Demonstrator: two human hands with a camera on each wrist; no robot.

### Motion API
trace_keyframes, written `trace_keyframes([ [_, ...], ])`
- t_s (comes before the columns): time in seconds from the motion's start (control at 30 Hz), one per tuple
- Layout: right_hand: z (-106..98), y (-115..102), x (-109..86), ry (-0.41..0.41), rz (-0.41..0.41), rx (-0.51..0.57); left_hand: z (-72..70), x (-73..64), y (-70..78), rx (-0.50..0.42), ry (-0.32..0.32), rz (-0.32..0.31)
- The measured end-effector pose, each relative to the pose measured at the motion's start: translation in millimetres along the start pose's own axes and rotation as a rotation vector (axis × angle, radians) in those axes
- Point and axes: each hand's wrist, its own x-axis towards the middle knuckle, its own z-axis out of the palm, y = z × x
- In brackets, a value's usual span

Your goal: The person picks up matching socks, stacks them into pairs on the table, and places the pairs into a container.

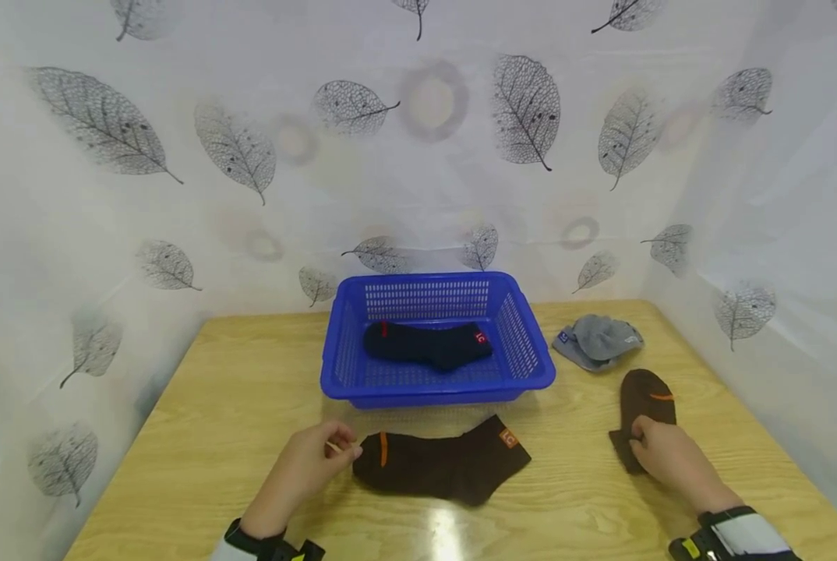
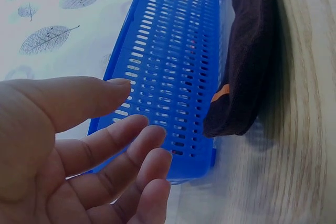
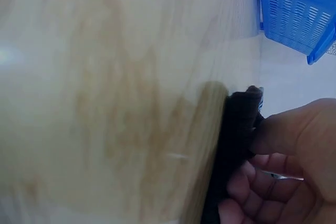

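Observation:
A brown sock [image 1: 436, 466] with an orange toe stripe and an orange cuff patch lies flat in front of the basket. At its toe end is my left hand [image 1: 319, 453], fingers loosely bent and holding nothing; the left wrist view shows a gap between this hand [image 2: 105, 156] and the sock [image 2: 244, 61]. Over at the right, my right hand [image 1: 674, 458] pinches a second brown sock [image 1: 644, 396] near its cuff. In the right wrist view the thumb and fingers close on the dark fabric [image 3: 231, 145], low over the table.
A blue plastic basket [image 1: 438, 396] stands at the back middle, with a dark pair of socks [image 1: 425, 344] with red marks inside. Bunched grey socks [image 1: 597, 341] lie right of it. A leaf-patterned sheet [image 1: 432, 179] walls the wooden table [image 1: 229, 389] at the back and sides.

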Motion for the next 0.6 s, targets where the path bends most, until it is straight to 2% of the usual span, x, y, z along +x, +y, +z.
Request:
trace_keyframes([
  [0.17, -4, -12, -1.6, 0.029, -0.069, 0.05, 0.5, -0.8, -0.5, -0.007, -0.019, -0.001],
  [0.37, -21, -41, -7.1, 0.161, -0.133, 0.129, 3.2, -4.6, 0.2, -0.033, -0.019, 0.027],
  [0.5, -34, -61, -14.7, 0.221, -0.152, 0.224, 3.3, -6.5, 2.0, -0.046, -0.025, 0.022],
  [0.6, -43, -72, -21.8, 0.234, -0.164, 0.341, 2.8, -7.3, 4.2, -0.05, -0.029, 0.022],
])
